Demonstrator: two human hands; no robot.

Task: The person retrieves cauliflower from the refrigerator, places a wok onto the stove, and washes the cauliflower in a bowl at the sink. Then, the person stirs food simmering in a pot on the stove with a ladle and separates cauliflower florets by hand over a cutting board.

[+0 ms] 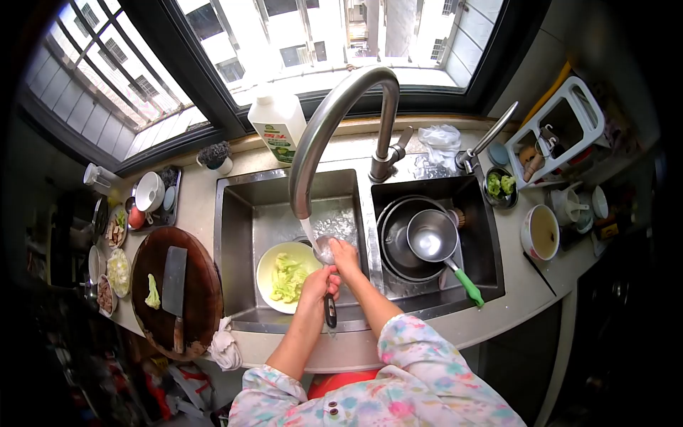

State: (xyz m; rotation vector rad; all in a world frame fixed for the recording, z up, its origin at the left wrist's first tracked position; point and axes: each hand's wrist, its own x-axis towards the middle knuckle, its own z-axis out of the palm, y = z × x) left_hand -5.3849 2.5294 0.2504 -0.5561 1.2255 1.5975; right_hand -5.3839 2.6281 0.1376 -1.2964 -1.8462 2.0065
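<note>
My left hand (pixel 319 286) is wrapped round the handle of a metal ladle (pixel 330 311), whose black end sticks out below my fist. My right hand (pixel 346 259) closes on the ladle's shiny head, partly hiding it. Water runs onto the head from the curved faucet (pixel 307 167) above. Just left of my hands, a pale bowl (pixel 265 274) with light green leafy vegetable pieces (pixel 288 277) sits in the left sink basin (pixel 238 235).
The right basin (pixel 491 263) holds dark pans and a green-handled saucepan (pixel 432 236). A cleaver (pixel 174 277) lies on the round chopping board (pixel 206 277) at left. A white bottle (pixel 276 124) stands behind the sink. At right are a pot (pixel 541 233) and a white rack (pixel 594 107).
</note>
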